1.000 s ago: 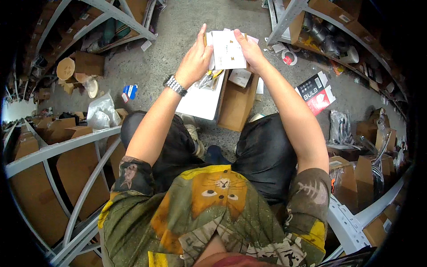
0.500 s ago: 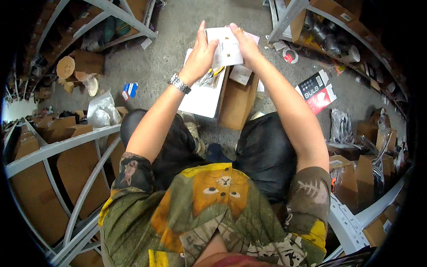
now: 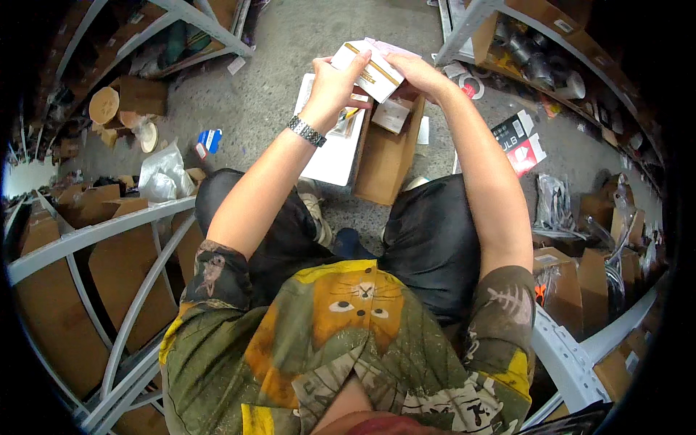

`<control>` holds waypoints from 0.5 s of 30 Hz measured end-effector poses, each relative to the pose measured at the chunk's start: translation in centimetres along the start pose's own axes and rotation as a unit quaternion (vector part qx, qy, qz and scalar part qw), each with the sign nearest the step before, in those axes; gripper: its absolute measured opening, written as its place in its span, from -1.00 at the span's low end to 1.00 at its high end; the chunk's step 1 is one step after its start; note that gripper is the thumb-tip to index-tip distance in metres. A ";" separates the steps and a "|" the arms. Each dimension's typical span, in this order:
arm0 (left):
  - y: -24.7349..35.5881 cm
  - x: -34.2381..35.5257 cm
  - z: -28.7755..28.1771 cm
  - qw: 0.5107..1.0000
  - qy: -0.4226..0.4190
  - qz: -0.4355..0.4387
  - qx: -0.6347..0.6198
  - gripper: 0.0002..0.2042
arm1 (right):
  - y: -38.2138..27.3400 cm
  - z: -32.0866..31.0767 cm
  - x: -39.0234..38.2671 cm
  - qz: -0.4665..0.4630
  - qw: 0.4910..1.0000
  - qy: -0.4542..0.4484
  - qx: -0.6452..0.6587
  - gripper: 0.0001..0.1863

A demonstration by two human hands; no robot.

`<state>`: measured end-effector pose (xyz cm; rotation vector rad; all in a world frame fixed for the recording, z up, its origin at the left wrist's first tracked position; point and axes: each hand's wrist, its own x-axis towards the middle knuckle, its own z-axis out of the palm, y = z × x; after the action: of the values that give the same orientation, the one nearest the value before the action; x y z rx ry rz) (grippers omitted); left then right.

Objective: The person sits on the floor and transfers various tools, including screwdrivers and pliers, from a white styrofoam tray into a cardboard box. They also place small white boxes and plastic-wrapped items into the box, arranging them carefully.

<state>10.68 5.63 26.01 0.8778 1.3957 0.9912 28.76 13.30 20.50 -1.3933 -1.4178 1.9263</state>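
A small white box with gold stripes (image 3: 368, 71) is held up between my hands, tilted. My left hand (image 3: 335, 85) grips its left side, thumb on top. My right hand (image 3: 422, 74) closes on its right edge, fingertips partly hidden behind it; a pinkish sheet (image 3: 391, 48) shows along the far side. Just below stands an open brown cardboard box (image 3: 382, 170) with another small white box (image 3: 391, 116) inside. To its left lies a flat white panel (image 3: 330, 163), carrying a yellow-handled tool (image 3: 349, 114) partly covered by my left hand.
Grey metal shelving with cardboard boxes (image 3: 116, 272) flanks me on both sides. A black and red carton (image 3: 522, 145), a tape roll (image 3: 471, 88), a blue packet (image 3: 209, 143) and a clear plastic bag (image 3: 165, 174) lie around on the concrete floor.
The white box has turned over to show its gold-striped face. My left hand has shifted its grip, thumb now on top, and my right hand has moved round to the far right edge.
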 end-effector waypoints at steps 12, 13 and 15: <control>-1.6 0.4 -1.0 0.966 0.099 0.172 0.165 -0.29 | 0.0 0.7 0.6 -0.101 0.983 -0.024 0.153 -0.48; -2.2 0.9 -1.4 0.929 0.122 0.243 0.250 -0.34 | -0.2 0.7 0.5 -0.101 0.972 -0.054 0.204 -0.44; -0.6 -0.9 -1.0 0.824 0.182 0.392 0.367 -0.50 | -2.1 0.3 -0.7 -0.078 0.960 -0.115 0.243 -0.22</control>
<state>9.75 4.47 25.80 2.0433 1.8237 1.2780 28.27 13.51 22.68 -0.8310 -1.0045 2.1871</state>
